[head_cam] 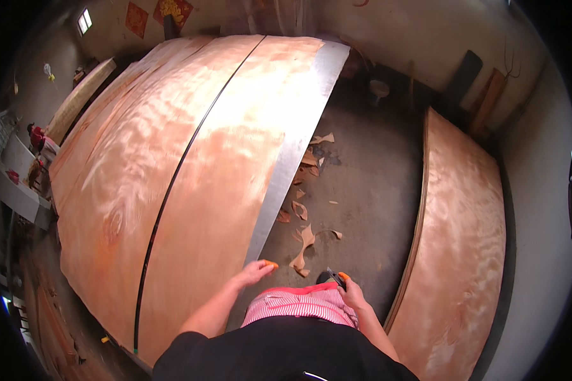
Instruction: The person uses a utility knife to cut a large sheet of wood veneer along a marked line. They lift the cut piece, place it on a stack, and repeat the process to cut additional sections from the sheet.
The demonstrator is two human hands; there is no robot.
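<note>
A retractable utility knife [335, 277] is held in my right hand [352, 293], its blade pointing up and away from me. My left hand [256, 272] hovers by the near end of a bare metal strip [286, 166] along the table's right edge. Both hands wear an orange finger cot on one digit. Whether anything thin is pinched in the left fingers cannot be made out. Broad wood veneer sheets [209, 190] cover the large table on my left. Across them runs a long, thin black strip [178, 162], roughly parallel to the metal edge.
Torn veneer offcuts [305, 245] litter the concrete floor [362, 190] ahead. To my right stands a stack of veneer sheets [462, 228] beside the wall. A bucket [378, 89] and leaning boards [487, 102] are at the back. Another person [40, 140] is at the far left.
</note>
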